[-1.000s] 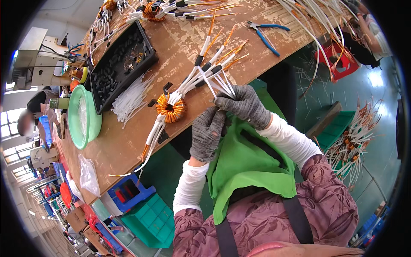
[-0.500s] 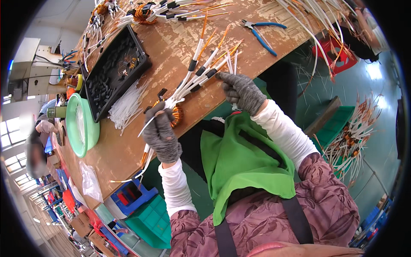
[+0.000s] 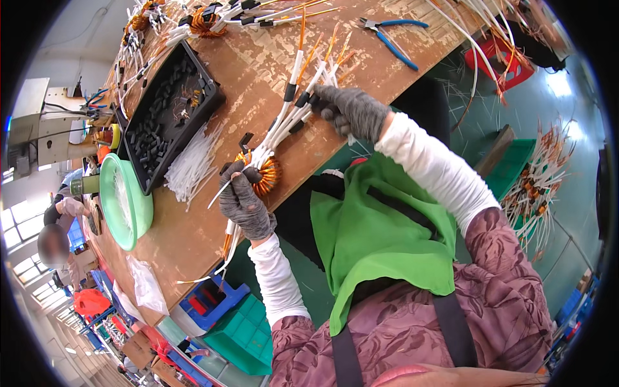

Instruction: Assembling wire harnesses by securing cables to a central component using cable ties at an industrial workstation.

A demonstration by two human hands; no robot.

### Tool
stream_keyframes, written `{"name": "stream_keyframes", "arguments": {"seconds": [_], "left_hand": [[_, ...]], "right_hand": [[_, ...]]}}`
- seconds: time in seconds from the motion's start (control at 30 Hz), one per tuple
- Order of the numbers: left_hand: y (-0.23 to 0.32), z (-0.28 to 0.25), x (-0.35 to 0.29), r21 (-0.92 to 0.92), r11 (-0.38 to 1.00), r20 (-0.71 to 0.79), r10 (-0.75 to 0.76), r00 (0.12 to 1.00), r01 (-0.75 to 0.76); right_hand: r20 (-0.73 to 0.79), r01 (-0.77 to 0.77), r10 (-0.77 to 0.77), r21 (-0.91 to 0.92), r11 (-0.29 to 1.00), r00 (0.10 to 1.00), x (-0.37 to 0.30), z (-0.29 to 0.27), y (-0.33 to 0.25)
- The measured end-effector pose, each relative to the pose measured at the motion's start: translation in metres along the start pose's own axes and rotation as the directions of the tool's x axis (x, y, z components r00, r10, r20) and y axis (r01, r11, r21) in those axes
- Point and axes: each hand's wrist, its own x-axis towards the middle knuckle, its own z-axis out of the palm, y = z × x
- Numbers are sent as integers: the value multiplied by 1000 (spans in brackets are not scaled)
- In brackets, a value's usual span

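A copper-wound ring coil point(image 3: 269, 175) with several white-sleeved wire leads point(image 3: 278, 133) is held over the table's near edge. My left hand point(image 3: 245, 205), in a grey glove, is closed around the base of the leads beside the coil. Black sleeves point(image 3: 302, 99) sit on the leads, whose copper ends fan out away from me. My right hand point(image 3: 354, 111), also gloved, is closed, with its fingertips at the black sleeves. Ends of thin white strips point(image 3: 351, 138) show below it; the rest of them is hidden by the fingers.
On the wooden table point(image 3: 193, 242) lie a black tray point(image 3: 216, 103) of short black sleeves, a pile of thin white strips point(image 3: 192, 166), blue-handled cutters point(image 3: 394, 46) and more coils point(image 3: 205, 22). A green basin point(image 3: 143, 209) stands left. Green bins point(image 3: 242, 335) are below.
My right hand has moved left and slightly up, to the black sleeves on the leads. The thin strips are now mostly behind it. More of the coil shows beside my left hand.
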Motion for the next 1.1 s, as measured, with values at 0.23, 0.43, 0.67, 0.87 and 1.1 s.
{"name": "stream_keyframes", "arguments": {"seconds": [0.23, 0.43, 0.67, 0.87, 1.1], "left_hand": [[-2, -3, -3, -30, 1000, -6, -4, 1000, 3], [1, -3, 0, -18, 1000, 12, 0, 1000, 0], [14, -5, 7, -38, 993, 110, -108, 988, 113], [41, 31, 25, 3, 990, 177, 141, 974, -144], [16, 60, 63, 119, 972, 506, -235, 830, 202]], "right_hand": [[-73, 128, -136, -113, 985, 988, 8, 6, -2], [-129, 259, -258, -9, 966, 957, -19, 11, 25], [-102, 293, -300, -79, 953, 949, -14, 19, 34], [-40, 267, -267, -2, 964, 963, -18, 16, 33], [-21, 259, -263, -106, 960, 965, -23, 15, 28]]}}
